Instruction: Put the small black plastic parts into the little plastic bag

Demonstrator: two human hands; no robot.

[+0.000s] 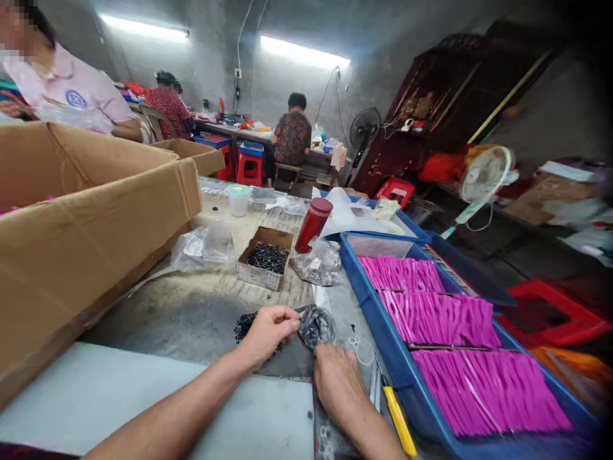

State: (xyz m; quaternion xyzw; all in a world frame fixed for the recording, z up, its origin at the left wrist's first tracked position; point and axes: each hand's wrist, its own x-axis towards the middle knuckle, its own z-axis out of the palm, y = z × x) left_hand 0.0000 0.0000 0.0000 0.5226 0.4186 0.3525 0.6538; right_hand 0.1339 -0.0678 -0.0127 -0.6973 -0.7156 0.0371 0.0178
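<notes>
A small clear plastic bag [318, 327] with dark contents lies on the table between my hands. My left hand [269, 331] is closed, thumb and forefinger pinching the bag's left edge. From the near side, my right hand [339, 375] is closed at the bag's lower edge, with its fingertips partly hidden. Small black pieces [244, 324] form a loose pile beside and partly behind my left hand. Farther back stands an open cardboard box [261, 279] holding many similar black pieces [268, 257]. A thin white loop of string [354, 343] lies right of the bag.
Blue trays [383, 313] of magenta strips [440, 319] line the right, beside a yellow-handled tool [398, 421]. A large carton [96, 255] stands left. A red cylinder [313, 225], a bag of small metallic pieces [318, 263] and a lidded tub [238, 201] stand behind. Several people sit beyond.
</notes>
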